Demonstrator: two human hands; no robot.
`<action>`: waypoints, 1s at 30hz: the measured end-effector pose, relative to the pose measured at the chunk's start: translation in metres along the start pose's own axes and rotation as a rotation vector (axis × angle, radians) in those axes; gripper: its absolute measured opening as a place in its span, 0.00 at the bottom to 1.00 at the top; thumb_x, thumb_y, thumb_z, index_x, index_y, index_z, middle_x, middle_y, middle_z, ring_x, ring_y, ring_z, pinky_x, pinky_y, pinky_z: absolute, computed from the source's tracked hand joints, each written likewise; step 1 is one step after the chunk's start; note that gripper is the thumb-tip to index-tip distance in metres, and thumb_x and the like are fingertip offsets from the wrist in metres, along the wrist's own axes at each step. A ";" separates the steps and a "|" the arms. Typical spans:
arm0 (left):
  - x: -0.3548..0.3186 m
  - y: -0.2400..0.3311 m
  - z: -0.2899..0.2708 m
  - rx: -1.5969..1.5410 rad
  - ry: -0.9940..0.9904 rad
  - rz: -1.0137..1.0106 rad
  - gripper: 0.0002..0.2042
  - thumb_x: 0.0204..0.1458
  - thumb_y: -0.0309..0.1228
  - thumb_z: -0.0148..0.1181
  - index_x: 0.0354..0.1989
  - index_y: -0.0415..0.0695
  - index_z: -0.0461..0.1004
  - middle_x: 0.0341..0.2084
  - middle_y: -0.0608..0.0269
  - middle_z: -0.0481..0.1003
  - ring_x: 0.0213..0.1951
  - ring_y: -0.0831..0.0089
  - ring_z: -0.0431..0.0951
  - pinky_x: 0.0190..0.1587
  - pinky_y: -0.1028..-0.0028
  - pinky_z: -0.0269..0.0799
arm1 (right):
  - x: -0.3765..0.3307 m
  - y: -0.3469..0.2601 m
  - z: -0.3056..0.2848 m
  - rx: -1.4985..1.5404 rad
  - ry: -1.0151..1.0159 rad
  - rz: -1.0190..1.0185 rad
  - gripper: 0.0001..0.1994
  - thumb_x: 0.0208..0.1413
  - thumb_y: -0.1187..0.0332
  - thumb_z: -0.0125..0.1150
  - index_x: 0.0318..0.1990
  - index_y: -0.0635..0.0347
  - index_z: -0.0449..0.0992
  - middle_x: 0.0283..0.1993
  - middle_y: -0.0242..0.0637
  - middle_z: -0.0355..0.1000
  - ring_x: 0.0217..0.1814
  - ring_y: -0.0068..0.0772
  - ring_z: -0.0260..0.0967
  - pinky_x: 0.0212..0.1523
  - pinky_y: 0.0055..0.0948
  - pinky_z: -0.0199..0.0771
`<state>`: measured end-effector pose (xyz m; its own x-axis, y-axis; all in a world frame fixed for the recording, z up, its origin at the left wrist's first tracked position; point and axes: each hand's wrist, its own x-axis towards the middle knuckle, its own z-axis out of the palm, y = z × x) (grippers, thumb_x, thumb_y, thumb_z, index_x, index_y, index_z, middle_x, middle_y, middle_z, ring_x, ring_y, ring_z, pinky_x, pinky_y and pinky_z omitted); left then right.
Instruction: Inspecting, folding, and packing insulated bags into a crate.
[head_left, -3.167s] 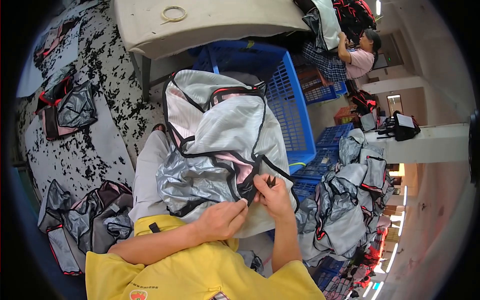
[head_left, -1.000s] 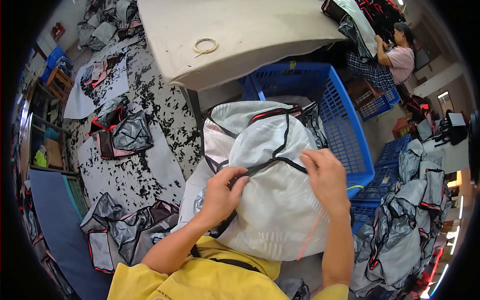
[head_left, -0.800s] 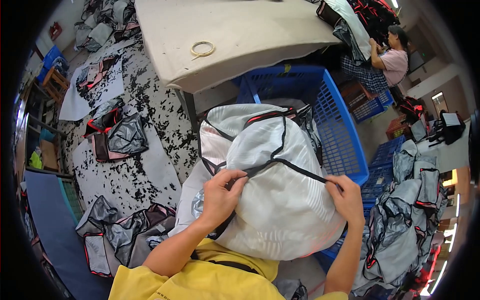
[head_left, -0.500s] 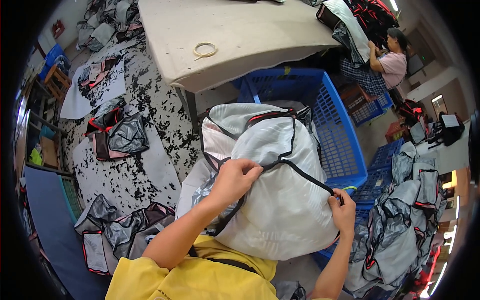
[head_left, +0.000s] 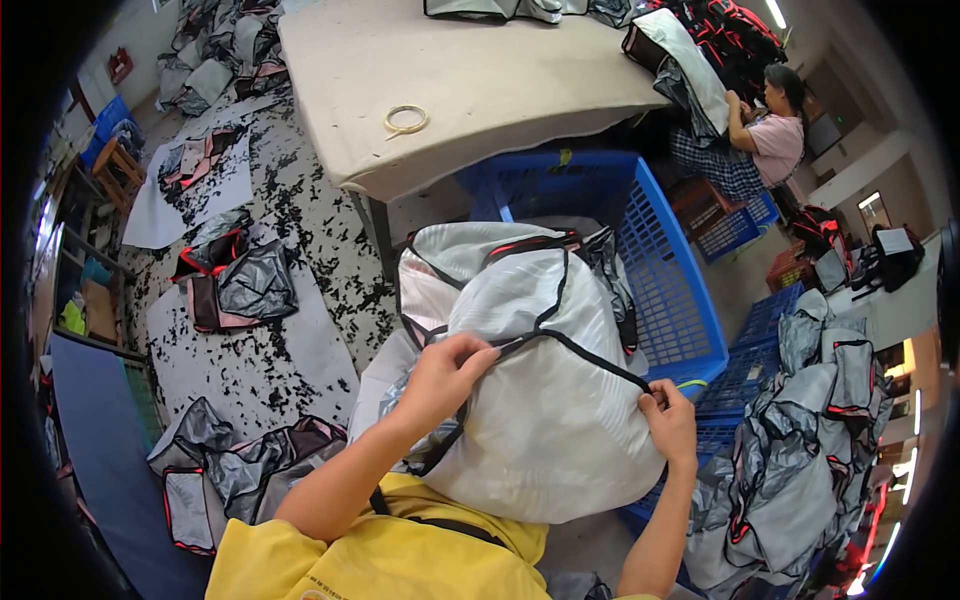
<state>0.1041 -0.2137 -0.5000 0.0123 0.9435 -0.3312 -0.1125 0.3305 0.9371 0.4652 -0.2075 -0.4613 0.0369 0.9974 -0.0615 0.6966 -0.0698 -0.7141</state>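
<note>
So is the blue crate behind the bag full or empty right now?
Cannot tell fully. The blue crate shows bare lattice wall on its right side, but the silver-white bag covers most of its inside.

The silver-grey bag (head_left: 545,400) looks like thin woven cloth with a soft sheen, creased all over, edged in matt black binding tape (head_left: 590,350) that the left hand (head_left: 445,375) and right hand (head_left: 672,425) pinch. The blue crate (head_left: 670,290) is hard, perforated plastic, slightly glossy. The desk (head_left: 500,90) has a smooth, matt beige top. The floor (head_left: 290,200) looks like speckled stone.
</note>
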 end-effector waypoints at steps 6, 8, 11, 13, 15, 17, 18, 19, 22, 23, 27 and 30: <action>-0.077 -0.031 0.000 0.474 0.256 0.357 0.12 0.53 0.30 0.71 0.38 0.37 0.75 0.36 0.53 0.74 0.41 0.54 0.75 0.44 0.62 0.72 | -0.001 0.003 0.003 0.094 -0.025 0.048 0.21 0.61 0.53 0.72 0.39 0.65 0.77 0.26 0.22 0.65 0.29 0.15 0.56 0.29 0.22 0.58; -0.071 -0.040 0.009 0.635 0.313 0.697 0.10 0.53 0.26 0.70 0.37 0.36 0.75 0.35 0.51 0.73 0.38 0.52 0.75 0.40 0.63 0.72 | -0.008 -0.001 0.006 0.283 0.021 0.020 0.18 0.63 0.55 0.71 0.36 0.63 0.76 0.26 0.18 0.62 0.30 0.14 0.53 0.31 0.20 0.54; -0.065 -0.020 0.013 0.431 0.179 0.586 0.08 0.53 0.23 0.68 0.36 0.35 0.75 0.35 0.50 0.74 0.34 0.49 0.75 0.35 0.63 0.72 | -0.019 -0.039 0.000 0.216 0.058 -0.011 0.17 0.63 0.56 0.71 0.37 0.62 0.76 0.28 0.19 0.64 0.30 0.14 0.54 0.31 0.21 0.55; -0.059 0.019 0.016 0.419 0.221 0.726 0.06 0.53 0.22 0.67 0.34 0.35 0.75 0.33 0.51 0.74 0.30 0.51 0.75 0.31 0.64 0.70 | -0.030 -0.057 -0.018 0.180 0.107 -0.064 0.13 0.65 0.60 0.69 0.39 0.61 0.77 0.29 0.20 0.67 0.30 0.13 0.57 0.32 0.19 0.56; -0.064 0.071 0.009 0.460 0.207 0.993 0.07 0.52 0.22 0.68 0.33 0.36 0.75 0.32 0.51 0.74 0.30 0.53 0.75 0.30 0.63 0.71 | -0.045 -0.073 -0.040 0.230 0.398 -0.134 0.08 0.67 0.66 0.65 0.40 0.62 0.78 0.32 0.23 0.71 0.32 0.15 0.62 0.35 0.19 0.60; -0.067 0.126 0.018 0.436 0.190 1.124 0.09 0.54 0.28 0.70 0.31 0.40 0.74 0.27 0.54 0.71 0.28 0.58 0.75 0.27 0.62 0.69 | -0.068 -0.085 -0.063 0.186 0.611 -0.090 0.06 0.68 0.69 0.62 0.41 0.64 0.78 0.35 0.28 0.73 0.37 0.19 0.67 0.41 0.20 0.65; -0.070 0.150 0.018 0.427 0.183 1.136 0.09 0.54 0.28 0.70 0.31 0.40 0.74 0.27 0.54 0.71 0.28 0.58 0.75 0.27 0.62 0.69 | -0.078 -0.090 -0.066 0.256 0.711 -0.135 0.08 0.69 0.69 0.61 0.42 0.66 0.77 0.38 0.32 0.75 0.42 0.22 0.69 0.47 0.22 0.66; -0.072 0.170 0.017 0.593 0.179 1.113 0.10 0.55 0.31 0.69 0.30 0.42 0.73 0.26 0.57 0.70 0.26 0.59 0.75 0.26 0.61 0.68 | -0.088 -0.086 -0.073 0.273 0.706 -0.161 0.09 0.70 0.68 0.60 0.41 0.67 0.76 0.39 0.32 0.73 0.42 0.22 0.68 0.48 0.22 0.67; -0.042 0.183 0.020 0.811 0.210 1.044 0.10 0.59 0.36 0.64 0.29 0.45 0.73 0.22 0.58 0.69 0.23 0.57 0.75 0.25 0.58 0.67 | -0.107 -0.070 -0.076 0.039 0.704 -0.033 0.10 0.70 0.65 0.60 0.40 0.64 0.76 0.36 0.28 0.71 0.39 0.20 0.64 0.44 0.22 0.66; -0.024 0.173 0.021 0.846 0.203 1.008 0.08 0.58 0.33 0.64 0.30 0.44 0.74 0.23 0.55 0.71 0.24 0.53 0.75 0.25 0.58 0.68 | -0.110 -0.056 -0.070 -0.005 0.653 0.020 0.10 0.70 0.64 0.60 0.40 0.63 0.76 0.35 0.27 0.70 0.38 0.20 0.63 0.42 0.22 0.65; 0.075 0.055 0.030 0.932 0.232 0.760 0.13 0.61 0.41 0.60 0.32 0.45 0.75 0.24 0.57 0.76 0.28 0.51 0.79 0.30 0.53 0.72 | -0.095 0.009 0.013 0.029 0.428 0.164 0.14 0.67 0.65 0.63 0.33 0.67 0.74 0.29 0.27 0.68 0.33 0.20 0.61 0.36 0.26 0.65; 0.090 0.014 0.057 1.013 0.341 0.762 0.15 0.60 0.42 0.61 0.49 0.47 0.76 0.47 0.51 0.76 0.52 0.50 0.76 0.50 0.51 0.70 | -0.099 0.058 0.039 0.077 0.348 0.231 0.17 0.68 0.63 0.63 0.31 0.69 0.72 0.27 0.28 0.66 0.33 0.20 0.59 0.36 0.27 0.65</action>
<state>0.1597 -0.1228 -0.5100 0.0103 0.8963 0.4433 0.8135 -0.2653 0.5176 0.4738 -0.3105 -0.5237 0.4344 0.9007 0.0040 0.5867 -0.2796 -0.7600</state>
